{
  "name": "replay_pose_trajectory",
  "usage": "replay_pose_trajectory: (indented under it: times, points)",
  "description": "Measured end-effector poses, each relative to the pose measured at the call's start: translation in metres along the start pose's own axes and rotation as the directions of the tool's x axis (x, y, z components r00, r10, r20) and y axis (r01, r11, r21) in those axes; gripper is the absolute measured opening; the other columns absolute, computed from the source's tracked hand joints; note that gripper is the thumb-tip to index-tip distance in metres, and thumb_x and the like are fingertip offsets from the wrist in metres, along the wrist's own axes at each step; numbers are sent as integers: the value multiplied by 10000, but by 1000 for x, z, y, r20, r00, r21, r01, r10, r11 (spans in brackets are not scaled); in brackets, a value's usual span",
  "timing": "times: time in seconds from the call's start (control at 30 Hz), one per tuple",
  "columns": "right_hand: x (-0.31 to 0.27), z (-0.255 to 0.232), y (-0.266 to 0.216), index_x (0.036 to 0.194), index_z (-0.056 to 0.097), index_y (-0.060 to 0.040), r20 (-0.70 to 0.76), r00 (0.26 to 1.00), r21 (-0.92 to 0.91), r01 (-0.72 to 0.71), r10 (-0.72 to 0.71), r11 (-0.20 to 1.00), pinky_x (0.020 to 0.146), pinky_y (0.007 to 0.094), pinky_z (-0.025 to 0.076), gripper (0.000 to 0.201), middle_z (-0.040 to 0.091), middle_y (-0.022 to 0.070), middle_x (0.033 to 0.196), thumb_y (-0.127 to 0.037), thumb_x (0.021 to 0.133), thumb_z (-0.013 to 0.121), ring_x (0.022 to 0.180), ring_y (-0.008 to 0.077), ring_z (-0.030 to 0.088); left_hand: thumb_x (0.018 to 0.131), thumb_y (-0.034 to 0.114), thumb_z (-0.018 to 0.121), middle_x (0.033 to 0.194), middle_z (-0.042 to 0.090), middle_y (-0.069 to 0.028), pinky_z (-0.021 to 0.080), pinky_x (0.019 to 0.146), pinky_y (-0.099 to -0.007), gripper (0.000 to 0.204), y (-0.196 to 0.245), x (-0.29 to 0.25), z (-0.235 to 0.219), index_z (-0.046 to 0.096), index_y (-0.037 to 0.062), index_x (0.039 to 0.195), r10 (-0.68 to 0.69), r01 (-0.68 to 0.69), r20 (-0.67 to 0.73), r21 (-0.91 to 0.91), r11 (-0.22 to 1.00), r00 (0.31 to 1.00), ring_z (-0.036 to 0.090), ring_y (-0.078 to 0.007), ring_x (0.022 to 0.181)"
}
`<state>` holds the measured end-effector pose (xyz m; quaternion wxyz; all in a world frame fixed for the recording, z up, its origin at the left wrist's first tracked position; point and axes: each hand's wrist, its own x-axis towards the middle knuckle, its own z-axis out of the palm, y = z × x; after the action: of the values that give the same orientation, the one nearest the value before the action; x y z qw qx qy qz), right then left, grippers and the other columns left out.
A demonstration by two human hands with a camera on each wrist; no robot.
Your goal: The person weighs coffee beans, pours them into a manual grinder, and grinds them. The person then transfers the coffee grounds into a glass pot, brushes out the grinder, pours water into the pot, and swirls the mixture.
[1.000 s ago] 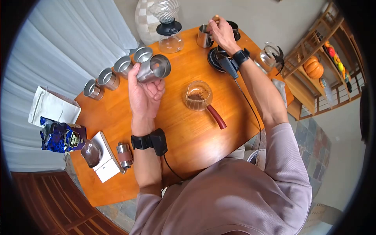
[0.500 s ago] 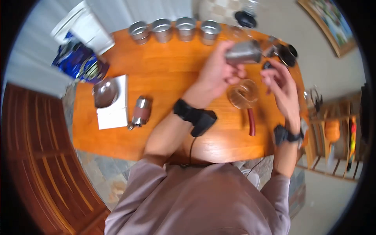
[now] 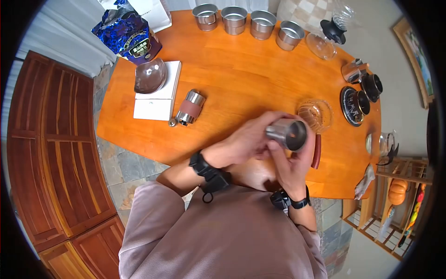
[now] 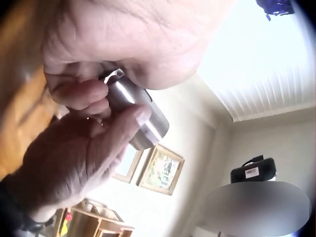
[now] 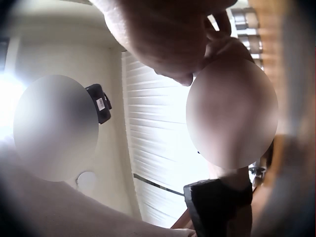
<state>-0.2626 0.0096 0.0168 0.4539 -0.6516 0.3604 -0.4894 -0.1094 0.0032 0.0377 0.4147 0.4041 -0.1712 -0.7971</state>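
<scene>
A metal cup (image 3: 278, 132) is held between both hands above the table's front part, tilted with its mouth toward the right. My left hand (image 3: 246, 142) grips its left end; my right hand (image 3: 299, 160) curls round the mouth end. In the left wrist view the right thumb lies along the cup (image 4: 157, 123), below the left hand (image 4: 123, 39). The right wrist view shows the right hand (image 5: 158, 37) at the top; the cup cannot be made out there. Just behind the hands stands a glass vessel (image 3: 320, 111) with a red handle (image 3: 317, 153), partly covered by the right hand.
Several metal cups (image 3: 233, 19) line the back edge. At left are a blue bag (image 3: 132, 39), a brown bowl (image 3: 150, 76) on a white scale (image 3: 153, 108) and a grinder (image 3: 191, 106). Black cups (image 3: 371, 86), a metal pitcher (image 3: 353, 72) and a glass pot (image 3: 386, 143) stand at right.
The left hand has carried the metal cup toward the body. The right hand has left the pitcher area and now holds the cup too. The head view has shifted.
</scene>
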Motion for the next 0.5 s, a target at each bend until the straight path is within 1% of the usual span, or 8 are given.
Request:
replay_pose_trajectory:
  times: [0.13, 0.2, 0.23, 0.3, 0.33, 0.4, 0.47, 0.5]
  points:
    - [12, 19, 24, 1346, 463, 28, 200, 976, 59, -96, 82, 994, 958, 332, 493, 566, 633, 136, 1189, -101, 889, 772, 1086, 199, 624, 1040, 551, 422, 756, 584, 34, 317, 466, -206, 495, -13, -27, -56, 590, 121, 1218, -50, 56, -80, 70, 996, 996, 481, -61, 567]
    - [17, 27, 35, 1299, 501, 25, 246, 965, -39, -88, 95, 995, 911, 321, 494, 515, 661, 125, 1114, -136, 892, 774, 1033, 210, 642, 1046, 506, 455, 688, 557, 34, 295, 428, -198, 449, -16, -49, -69, 602, 104, 1184, 87, -68, -293, 74, 995, 952, 458, -49, 511]
    - [17, 29, 40, 1290, 508, 23, 290, 948, -41, -121, 128, 992, 925, 354, 491, 508, 640, 156, 1150, -170, 897, 765, 1054, 265, 634, 1046, 506, 455, 688, 557, 34, 295, 428, -198, 449, -17, -60, -75, 602, 104, 1184, 85, -67, -299, 72, 995, 950, 458, -49, 511]
    - [16, 34, 39, 1283, 510, 24, 328, 937, -115, -90, 123, 989, 932, 376, 488, 506, 626, 172, 1164, -175, 892, 762, 1064, 293, 622, 1032, 378, 577, 680, 543, 24, 270, 416, -204, 297, -16, -82, -86, 614, 99, 1126, 428, -322, -414, 301, 897, 804, 433, -40, 519]
    - [14, 35, 38, 1276, 512, 25, 360, 925, -193, -55, 123, 980, 940, 397, 485, 504, 612, 188, 1178, -180, 887, 759, 1073, 321, 609, 1017, 269, 626, 685, 533, 46, 267, 426, -196, 185, -12, -91, -89, 621, 96, 1080, 468, -342, -469, 332, 879, 749, 432, -28, 533]
    - [17, 41, 34, 1278, 508, 26, 400, 913, -220, 8, 83, 975, 950, 421, 476, 511, 597, 204, 1183, -185, 882, 753, 1091, 349, 587, 974, 160, 684, 690, 547, 70, 345, 541, -178, 129, -10, -97, -101, 626, 74, 1051, 675, -438, -509, 516, 736, 535, 447, 0, 591]
    - [21, 48, 34, 1280, 503, 27, 437, 898, -243, 69, 46, 967, 961, 444, 467, 518, 583, 221, 1187, -191, 878, 746, 1108, 377, 565, 942, 144, 715, 718, 577, 57, 378, 585, -193, 184, -9, -93, -123, 617, 38, 1056, 828, -340, -489, 756, 560, 275, 474, -16, 627]
    - [25, 53, 37, 1284, 499, 27, 457, 890, -257, 127, 4, 958, 963, 453, 463, 522, 581, 224, 1189, -180, 871, 744, 1112, 385, 558, 904, 148, 747, 754, 601, 31, 409, 598, -213, 273, -6, -96, -124, 613, -8, 1083, 848, -188, -483, 832, 522, 218, 498, -42, 645]
